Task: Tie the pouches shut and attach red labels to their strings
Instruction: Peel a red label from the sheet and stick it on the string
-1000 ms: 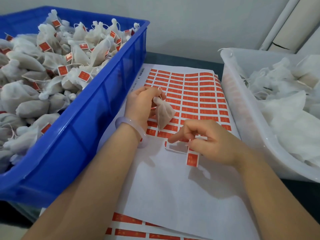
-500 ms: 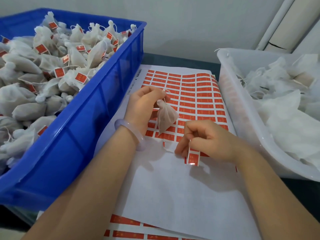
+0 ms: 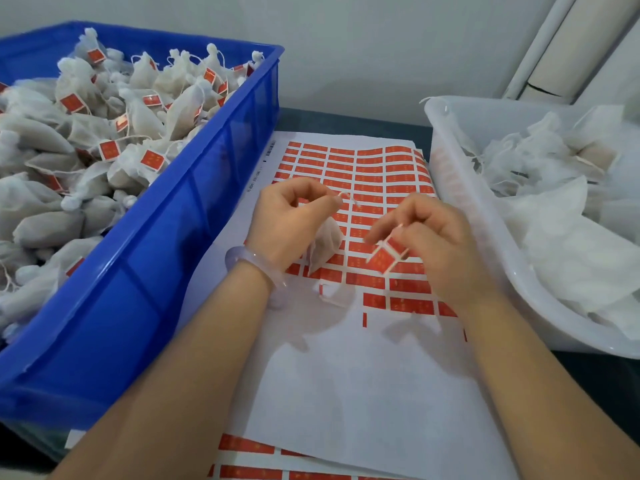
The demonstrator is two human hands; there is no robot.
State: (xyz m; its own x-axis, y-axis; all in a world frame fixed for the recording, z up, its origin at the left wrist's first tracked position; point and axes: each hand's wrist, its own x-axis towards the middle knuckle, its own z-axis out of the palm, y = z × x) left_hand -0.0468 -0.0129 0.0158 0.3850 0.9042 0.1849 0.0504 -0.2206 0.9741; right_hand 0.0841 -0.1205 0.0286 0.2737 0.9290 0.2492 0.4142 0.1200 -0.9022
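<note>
One wide-angle camera, worn on the person's head, looks forward and down from close range. The white sheet of red rectangular labels (image 3: 346, 393) fills the centre. The blue plastic crate (image 3: 173, 254) takes the left, the translucent white plastic tub (image 3: 464, 216) the right, and the pale wall (image 3: 346, 46) the top.

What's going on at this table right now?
A person is tagging small white pouches. The left hand holds one pouch by its gathered top, and the right hand pinches a peeled red label just above the label sheet. The label is not on the string yet. The blue bin on the left is full of pouches that already carry red labels; the white tub on the right holds white pouches with no labels showing.
</note>
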